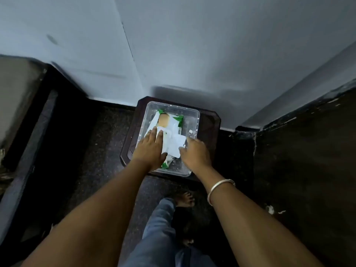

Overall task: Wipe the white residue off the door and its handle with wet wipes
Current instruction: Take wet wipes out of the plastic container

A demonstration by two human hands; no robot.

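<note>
A clear plastic tub [193, 120] sat on a small dark stool [211, 120] pushed into the corner where two pale walls [212, 45] met. Inside the tub lay a white and green pack of wet wipes [169, 122], filling most of the tub's left and middle; the right strip of the tub's floor showed bare. The left hand [151, 146] lay flat on the pack, fingers spread and straight, its grip open and pressing rather than clasping. The right hand [194, 153] reached in from the near right corner, its grip pinched on the pack's white flap [178, 146], which stood lifted off the pack.

The tub's near edge overhung little; the stool's rim showed on the left and far sides. Dark floor [100, 143] lay open to the left of the stool, while a dark door or panel [308, 151] closed in the right side. A bare foot [185, 198] stood just behind the stool.
</note>
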